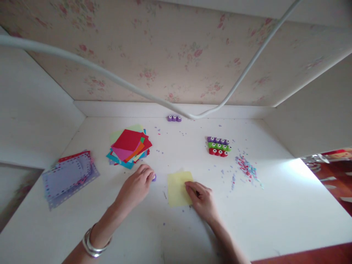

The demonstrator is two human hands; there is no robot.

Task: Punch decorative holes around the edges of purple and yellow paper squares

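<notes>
The fingers of my left hand are bunched narrowly around a small purple craft punch, mostly hidden by the grip, just left of a square of yellow paper. I have the thumb and forefinger of my right hand drawn together on that paper near its right edge; I cannot tell whether they pinch it or only press it. The yellow sheet lies flat on the white worktop, between my hands. A silver bracelet circles my left wrist. Past the left hand I see a fanned pile of coloured paper, red uppermost, and farther left some sheets with punched borders. Beyond my right hand sits a block of punches in purple, green and red rows, with punched confetti scattered nearby. Three more purple punches stand at the back, below floral wallpaper and a sagging white cable.
</notes>
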